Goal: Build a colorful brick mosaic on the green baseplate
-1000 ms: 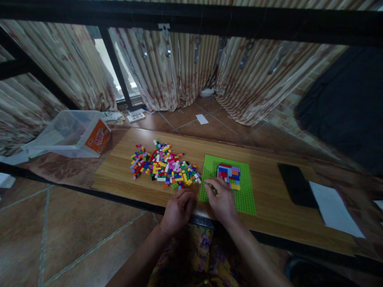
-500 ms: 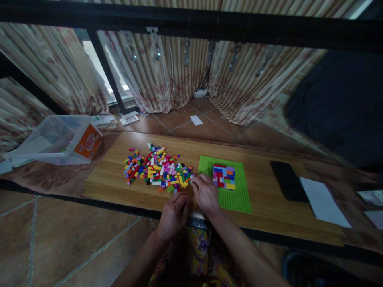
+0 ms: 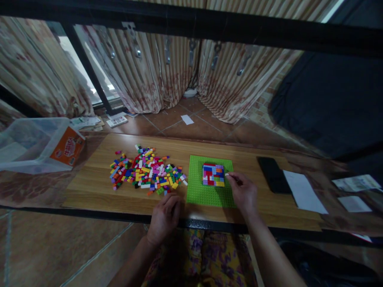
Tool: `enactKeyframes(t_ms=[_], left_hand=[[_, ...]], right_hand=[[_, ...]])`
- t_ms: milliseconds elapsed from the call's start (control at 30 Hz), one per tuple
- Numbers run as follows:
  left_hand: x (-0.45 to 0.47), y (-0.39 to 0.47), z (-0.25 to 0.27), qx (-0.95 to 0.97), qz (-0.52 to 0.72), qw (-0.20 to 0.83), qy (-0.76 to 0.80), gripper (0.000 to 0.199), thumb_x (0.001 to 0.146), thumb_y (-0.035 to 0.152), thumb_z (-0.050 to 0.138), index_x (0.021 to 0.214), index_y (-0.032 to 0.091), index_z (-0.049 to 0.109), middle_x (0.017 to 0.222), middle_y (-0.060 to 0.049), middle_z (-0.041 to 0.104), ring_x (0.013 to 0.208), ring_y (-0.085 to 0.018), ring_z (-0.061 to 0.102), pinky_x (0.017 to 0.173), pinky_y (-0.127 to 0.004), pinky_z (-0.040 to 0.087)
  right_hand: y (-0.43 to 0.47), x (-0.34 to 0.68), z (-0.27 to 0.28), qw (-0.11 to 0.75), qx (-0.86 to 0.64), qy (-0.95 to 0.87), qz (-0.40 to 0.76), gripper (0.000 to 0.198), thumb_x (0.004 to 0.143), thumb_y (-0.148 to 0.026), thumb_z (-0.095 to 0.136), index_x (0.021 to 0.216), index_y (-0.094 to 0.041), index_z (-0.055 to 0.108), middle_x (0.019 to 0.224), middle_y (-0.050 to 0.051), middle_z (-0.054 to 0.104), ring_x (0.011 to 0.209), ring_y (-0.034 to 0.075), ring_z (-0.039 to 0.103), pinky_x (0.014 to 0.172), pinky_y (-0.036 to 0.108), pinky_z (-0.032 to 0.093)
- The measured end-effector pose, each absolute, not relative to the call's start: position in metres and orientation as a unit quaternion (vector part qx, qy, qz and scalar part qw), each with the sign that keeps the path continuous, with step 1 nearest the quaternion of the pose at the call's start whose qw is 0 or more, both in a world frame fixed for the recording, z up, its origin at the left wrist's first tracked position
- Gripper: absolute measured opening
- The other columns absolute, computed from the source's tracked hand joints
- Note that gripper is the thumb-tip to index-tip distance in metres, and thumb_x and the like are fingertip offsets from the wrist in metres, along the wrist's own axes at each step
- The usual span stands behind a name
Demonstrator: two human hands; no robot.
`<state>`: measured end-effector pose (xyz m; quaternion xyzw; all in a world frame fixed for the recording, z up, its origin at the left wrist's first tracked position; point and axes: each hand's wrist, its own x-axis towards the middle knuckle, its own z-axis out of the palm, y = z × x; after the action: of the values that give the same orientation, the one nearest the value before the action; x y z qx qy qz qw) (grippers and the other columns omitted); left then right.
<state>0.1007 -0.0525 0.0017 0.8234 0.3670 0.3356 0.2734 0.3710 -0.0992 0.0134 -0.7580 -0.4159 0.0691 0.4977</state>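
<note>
My right hand is closed in a pinch on a small white toy brick, just right of a block of joined bricks. That multicoloured block sits on a green studded baseplate. The held brick appears apart from the block. My left hand is curled by the table's front edge, below a pile of loose toy bricks; its fingers hide whatever may be inside.
A clear plastic box with an orange label stands at the far left. To the right of the baseplate lie a black phone-like slab and a white sheet of paper. The wooden tabletop ends at a dark front edge.
My right hand has moved from beside the brick pile, across the baseplate, to the block's right side with the white brick. My left hand stays curled near the front edge. The view has shifted.
</note>
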Motion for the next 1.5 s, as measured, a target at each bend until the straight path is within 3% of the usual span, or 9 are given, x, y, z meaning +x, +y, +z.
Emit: enactKeyframes(t_ms=[600,967,1133,1500], left_hand=[[0.102,-0.052,0.004,0.824,0.329,0.272,0.371,0.013,0.092,0.017,0.048,0.093,0.019,0.061,0.095,-0.007,0.066,0.088,-0.017,0.065,0.077,-0.027,0.054],[0.101,-0.053,0.002,0.823,0.334,0.277,0.366,0.013,0.092,0.016,0.048,0.095,0.019,0.06,0.096,-0.007,0.065,0.089,-0.016,0.065,0.077,-0.027,0.054],[0.101,-0.053,0.002,0.823,0.33,0.28,0.369,0.014,0.092,0.016,0.047,0.094,0.019,0.061,0.097,-0.008,0.065,0.088,-0.017,0.065,0.077,-0.027,0.054],[0.102,-0.053,0.004,0.824,0.332,0.274,0.369,0.013,0.092,0.016,0.048,0.094,0.019,0.06,0.095,-0.006,0.065,0.087,-0.016,0.065,0.077,-0.027,0.054]], right_hand=[[-0.092,0.381,0.006,0.424,-0.756,-0.496,0.049,0.029,0.088,-0.042,0.054,0.086,-0.02,0.072,0.087,0.008,0.074,0.08,0.022,0.068,0.076,0.036,0.051],[-0.089,0.38,-0.005,0.526,-0.745,-0.389,0.13,0.032,0.077,-0.044,0.066,0.093,-0.017,0.072,0.091,0.01,0.076,0.082,0.024,0.071,0.081,0.041,0.055],[-0.085,0.383,-0.007,0.572,-0.732,-0.319,0.188,0.036,0.075,-0.046,0.066,0.094,-0.015,0.071,0.081,0.008,0.074,0.069,0.02,0.068,0.069,0.037,0.055],[-0.075,0.383,-0.004,0.547,-0.757,-0.295,0.204,0.033,0.068,-0.044,0.069,0.087,-0.016,0.074,0.081,0.008,0.075,0.072,0.021,0.067,0.066,0.035,0.053]])
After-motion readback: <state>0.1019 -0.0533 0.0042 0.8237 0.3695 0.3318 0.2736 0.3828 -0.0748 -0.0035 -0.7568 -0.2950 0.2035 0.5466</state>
